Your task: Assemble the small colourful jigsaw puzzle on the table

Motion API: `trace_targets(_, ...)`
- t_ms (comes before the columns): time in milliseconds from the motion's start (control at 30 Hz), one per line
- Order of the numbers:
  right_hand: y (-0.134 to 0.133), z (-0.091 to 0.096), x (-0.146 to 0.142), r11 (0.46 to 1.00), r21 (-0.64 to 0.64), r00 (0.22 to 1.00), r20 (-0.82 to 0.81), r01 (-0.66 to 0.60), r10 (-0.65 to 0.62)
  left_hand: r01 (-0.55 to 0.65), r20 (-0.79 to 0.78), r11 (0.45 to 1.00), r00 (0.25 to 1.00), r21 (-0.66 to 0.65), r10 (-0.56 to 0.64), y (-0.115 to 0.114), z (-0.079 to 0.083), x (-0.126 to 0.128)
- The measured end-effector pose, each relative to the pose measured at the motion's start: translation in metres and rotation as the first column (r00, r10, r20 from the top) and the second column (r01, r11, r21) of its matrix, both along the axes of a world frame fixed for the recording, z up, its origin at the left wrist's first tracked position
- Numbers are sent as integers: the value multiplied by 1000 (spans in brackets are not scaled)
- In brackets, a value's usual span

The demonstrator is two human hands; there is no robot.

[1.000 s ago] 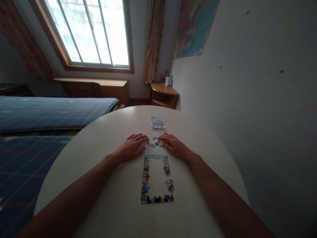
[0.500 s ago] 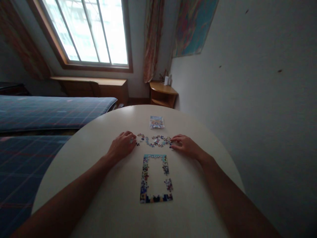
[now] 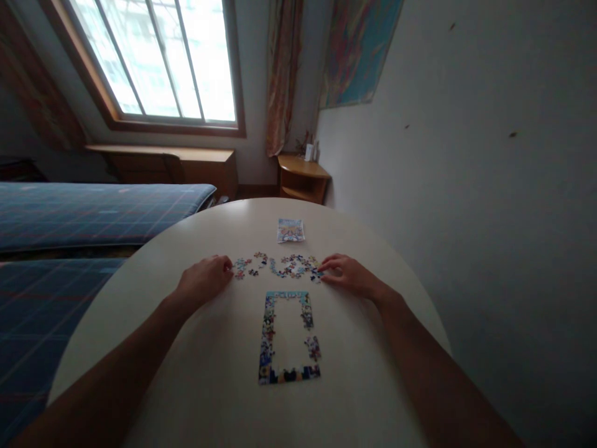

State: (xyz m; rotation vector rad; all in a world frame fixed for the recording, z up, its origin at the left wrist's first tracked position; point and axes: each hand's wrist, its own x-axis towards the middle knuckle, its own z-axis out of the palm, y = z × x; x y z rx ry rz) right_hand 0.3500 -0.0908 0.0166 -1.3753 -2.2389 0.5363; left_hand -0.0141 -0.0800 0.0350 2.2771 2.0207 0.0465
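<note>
A partly built jigsaw frame [image 3: 285, 336], a colourful rectangle with a bare middle, lies on the round white table [image 3: 224, 386] in front of me. Beyond it a row of several loose puzzle pieces [image 3: 275, 266] is spread out sideways. My left hand [image 3: 205, 281] rests at the left end of that row, its fingers curled and its fingertips against the outermost pieces. At the right end, my right hand [image 3: 347, 274] lies with fingers bent, its fingertips pressing on pieces. A small printed picture card [image 3: 290, 230] sits farther back on the table.
A white wall runs close along the table's right side. To the left are beds with blue plaid covers [image 3: 88, 208]. A wooden corner shelf [image 3: 303, 177] and a window with curtains stand behind the table.
Both hands started close together over a small heap of pieces and have slid apart, left hand leftward and right hand rightward, spreading the pieces into a wider row.
</note>
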Motion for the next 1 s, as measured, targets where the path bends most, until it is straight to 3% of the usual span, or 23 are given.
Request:
trace_targets(267, 2, -2, 5, 997, -48, 998, 33, 57, -55, -31, -21, 999, 999, -15, 30, -2, 3, 4)
trace_targets(533, 4, -4, 5, 994, 15, 988, 104, 112, -113, -47, -8, 999, 999, -8, 47, 1, 3, 2)
trace_targets(1000, 4, -6, -5, 993, 79, 990, 105, 90, -98, -4, 11, 1000, 1000, 25, 4, 5, -6, -3)
